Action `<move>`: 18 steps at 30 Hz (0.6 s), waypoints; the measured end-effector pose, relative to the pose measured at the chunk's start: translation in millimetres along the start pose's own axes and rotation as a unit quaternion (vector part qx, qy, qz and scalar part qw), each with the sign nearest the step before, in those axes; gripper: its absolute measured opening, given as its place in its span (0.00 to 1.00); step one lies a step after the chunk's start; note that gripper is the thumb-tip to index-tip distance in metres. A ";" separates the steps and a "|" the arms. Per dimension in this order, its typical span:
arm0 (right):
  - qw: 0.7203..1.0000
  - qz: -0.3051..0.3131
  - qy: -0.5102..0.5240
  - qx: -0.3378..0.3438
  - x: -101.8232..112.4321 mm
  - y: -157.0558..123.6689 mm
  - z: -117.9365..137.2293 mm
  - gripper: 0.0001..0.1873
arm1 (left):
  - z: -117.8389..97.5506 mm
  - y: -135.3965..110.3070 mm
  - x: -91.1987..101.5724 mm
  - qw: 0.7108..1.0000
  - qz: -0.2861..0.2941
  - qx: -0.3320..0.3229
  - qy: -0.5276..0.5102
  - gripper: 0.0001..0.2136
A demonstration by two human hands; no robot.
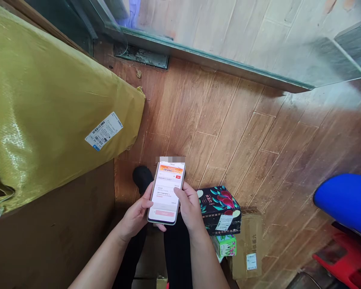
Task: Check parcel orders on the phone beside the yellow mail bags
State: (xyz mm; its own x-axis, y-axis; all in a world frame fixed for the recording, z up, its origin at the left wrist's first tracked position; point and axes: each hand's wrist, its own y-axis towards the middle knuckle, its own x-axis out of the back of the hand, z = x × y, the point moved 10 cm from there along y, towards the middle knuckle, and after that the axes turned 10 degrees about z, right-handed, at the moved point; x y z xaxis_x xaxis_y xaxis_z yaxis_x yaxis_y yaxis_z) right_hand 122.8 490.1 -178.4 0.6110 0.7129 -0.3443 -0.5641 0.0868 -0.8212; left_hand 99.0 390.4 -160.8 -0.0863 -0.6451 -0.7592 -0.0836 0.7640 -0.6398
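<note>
Wood-look floor planks (243, 132) spread across most of what I see from afar. A large yellow-wrapped parcel (48, 92) takes up the left side, and a glass panel (216, 57) crosses the top. At right, a rounded blue object (345, 202) sits near red plastic (349, 261), both cut off by the edge. A brown carton (252, 228), a black fruit-printed box (209, 220) and a small green box (227, 245) cluster near my right hand (192, 206). Low centre, my left hand (140, 210) and right both grip a lit smartphone (165, 196) upright, right thumb over its screen. The parcel carries a white shipping label (104, 131).
</note>
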 end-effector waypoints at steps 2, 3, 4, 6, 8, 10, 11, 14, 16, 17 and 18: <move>1.000 0.006 -0.007 0.000 -0.7 -1.1 1.6 0.18 | -0.3 0.3 0.3 1.000 0.002 0.000 -0.001 0.31; 1.000 0.018 -0.014 0.002 -2.7 -1.9 3.1 0.18 | -0.8 0.5 0.3 1.000 0.003 -0.003 -0.004 0.31; 0.999 0.040 -0.022 0.003 -6.5 -3.0 4.3 0.19 | -1.7 0.7 0.2 1.000 0.004 -0.007 -0.007 0.31; 0.994 0.101 -0.035 -0.001 -17.9 -6.0 5.1 0.28 | -3.6 0.8 0.4 1.000 0.004 -0.016 -0.013 0.31; 0.988 0.149 -0.041 -0.005 -27.6 -9.0 4.3 0.34 | -6.0 0.3 1.1 1.000 0.002 -0.027 -0.017 0.31; 0.988 0.148 -0.043 0.008 -28.5 -9.1 5.6 0.29 | -7.7 -0.8 2.3 0.999 -0.001 -0.034 -0.018 0.30; 0.990 0.133 -0.045 0.020 -26.4 -8.2 7.1 0.25 | -7.8 -1.4 3.0 0.999 -0.003 -0.034 -0.020 0.30; 0.994 0.092 -0.045 0.042 -20.9 -4.9 8.0 0.18 | -5.6 -2.8 4.7 0.999 -0.008 -0.028 -0.026 0.30; 0.995 0.077 -0.046 0.039 -18.9 -3.5 5.4 0.19 | -4.4 -3.2 5.0 0.999 -0.008 -0.025 -0.026 0.30; 0.996 0.069 -0.049 0.035 -17.5 -3.2 3.9 0.19 | -4.3 -3.2 5.0 0.999 -0.007 -0.025 -0.026 0.29; 0.996 0.062 -0.051 0.032 -16.2 -3.0 2.9 0.19 | -4.1 -3.1 4.8 0.999 -0.005 -0.026 -0.026 0.29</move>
State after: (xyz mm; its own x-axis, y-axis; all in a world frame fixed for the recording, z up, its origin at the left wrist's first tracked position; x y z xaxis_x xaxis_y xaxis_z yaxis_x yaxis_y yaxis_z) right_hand 113.1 480.2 -169.0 0.4763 0.7878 -0.3905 -0.6679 0.0353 -0.7434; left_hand 94.8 384.9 -162.0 -0.0331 -0.6502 -0.7591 -0.1349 0.7554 -0.6412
